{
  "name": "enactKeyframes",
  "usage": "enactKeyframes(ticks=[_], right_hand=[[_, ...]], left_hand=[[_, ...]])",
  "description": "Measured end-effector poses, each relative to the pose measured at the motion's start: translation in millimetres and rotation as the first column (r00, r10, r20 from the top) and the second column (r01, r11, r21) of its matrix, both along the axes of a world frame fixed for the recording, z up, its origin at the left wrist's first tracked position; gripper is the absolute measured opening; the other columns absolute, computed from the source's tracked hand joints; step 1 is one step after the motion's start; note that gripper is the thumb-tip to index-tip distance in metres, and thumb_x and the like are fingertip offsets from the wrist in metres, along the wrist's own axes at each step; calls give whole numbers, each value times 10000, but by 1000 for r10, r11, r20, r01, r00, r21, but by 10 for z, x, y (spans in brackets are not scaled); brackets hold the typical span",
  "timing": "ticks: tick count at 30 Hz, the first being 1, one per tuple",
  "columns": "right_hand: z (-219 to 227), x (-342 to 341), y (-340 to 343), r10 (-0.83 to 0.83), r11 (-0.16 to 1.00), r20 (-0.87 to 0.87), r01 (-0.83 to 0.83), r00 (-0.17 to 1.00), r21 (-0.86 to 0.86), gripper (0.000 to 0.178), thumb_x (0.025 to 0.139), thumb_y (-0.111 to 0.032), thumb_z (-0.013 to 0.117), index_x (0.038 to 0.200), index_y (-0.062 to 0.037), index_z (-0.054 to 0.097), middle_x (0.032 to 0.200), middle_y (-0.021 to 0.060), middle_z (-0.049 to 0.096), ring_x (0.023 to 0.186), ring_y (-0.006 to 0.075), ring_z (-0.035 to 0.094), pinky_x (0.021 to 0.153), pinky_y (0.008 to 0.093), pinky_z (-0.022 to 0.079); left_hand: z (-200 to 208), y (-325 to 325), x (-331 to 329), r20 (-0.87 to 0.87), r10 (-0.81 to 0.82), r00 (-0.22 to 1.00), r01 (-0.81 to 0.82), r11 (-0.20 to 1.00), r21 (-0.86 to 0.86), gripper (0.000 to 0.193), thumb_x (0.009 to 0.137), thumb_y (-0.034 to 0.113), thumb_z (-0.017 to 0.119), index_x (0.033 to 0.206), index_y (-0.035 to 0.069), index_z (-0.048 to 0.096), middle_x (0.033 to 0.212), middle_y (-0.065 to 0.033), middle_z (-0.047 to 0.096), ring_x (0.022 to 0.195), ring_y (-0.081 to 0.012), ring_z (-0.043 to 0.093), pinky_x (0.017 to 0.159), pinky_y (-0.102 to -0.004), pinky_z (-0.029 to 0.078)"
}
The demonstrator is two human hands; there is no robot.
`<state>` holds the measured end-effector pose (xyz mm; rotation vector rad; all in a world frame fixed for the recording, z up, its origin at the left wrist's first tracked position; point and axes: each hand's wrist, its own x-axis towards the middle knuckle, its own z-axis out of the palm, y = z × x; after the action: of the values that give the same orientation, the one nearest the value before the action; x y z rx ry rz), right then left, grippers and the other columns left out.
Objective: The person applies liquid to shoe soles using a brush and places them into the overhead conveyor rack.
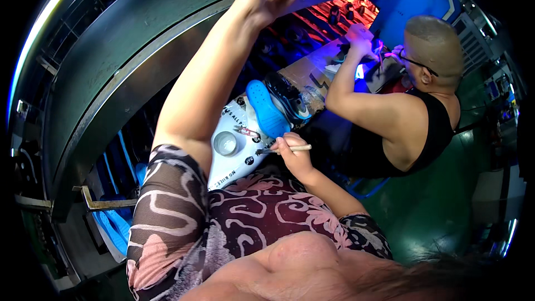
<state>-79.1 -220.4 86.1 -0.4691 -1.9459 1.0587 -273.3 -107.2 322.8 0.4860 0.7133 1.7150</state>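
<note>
Sideways, brush [291, 149] in right hand [295, 155].

A bright blue moulded shoe sole [266, 110] is lying beside a black sneaker upper [290, 96] on a white tabletop [237, 150]. The dark maroon garment [267, 212] is showing pink swirls; the net sleeve [167, 212] is showing pale curls.

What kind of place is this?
Probably a shoe factory line. A blue shoe sole lies by a dark shoe, the right hand holds a small brush, and a co-worker works alongside.
</note>
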Motion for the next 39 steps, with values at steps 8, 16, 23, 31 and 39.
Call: enactKeyframes(ticks=[8,16,23,31,39], right_hand=[[-189,46,-2,13,966,-23,-18,1000,-257,306,889,-169,504,664,10,608,595,70,556,553,146,523,537,270,406],[-392,-99,-165,62,880,-65,-85,996,-466,305,882,-186,516,670,7,620,562,58,549,532,126,517,512,265,398],[-419,-238,-165,180,821,-80,-195,980,-536,263,880,-190,530,712,-16,634,607,28,565,579,82,503,541,234,402],[-372,-287,80,121,848,47,-79,991,-523,323,908,-222,495,706,1,611,667,38,598,602,86,508,580,228,411],[-492,-790,207,158,982,253,-180,954,64,217,809,-189,592,652,-43,626,642,86,606,619,219,572,617,327,426]], left_hand=[[-891,-855,27,-530,-207,823,284,956,68,410,862,272,556,1194,41,487,952,-110,610,862,-203,602,822,-327,479],[-2712,-3751,-1082,-988,-154,-2,-724,682,-105,373,770,116,624,1118,5,550,890,-125,599,768,-166,580,716,-258,466],[-3138,-4513,-506,-849,-453,-273,-841,541,-18,403,673,81,553,1065,-12,537,965,-212,569,872,-362,551,774,-434,443],[-2976,-4258,-493,-700,-691,-180,-877,435,-204,132,668,141,555,740,31,552,805,-175,583,672,-360,575,587,-447,459],[-2865,-4233,-487,-690,-723,41,-838,352,-418,238,704,201,557,851,15,542,721,-187,621,654,-365,601,603,-451,471]])
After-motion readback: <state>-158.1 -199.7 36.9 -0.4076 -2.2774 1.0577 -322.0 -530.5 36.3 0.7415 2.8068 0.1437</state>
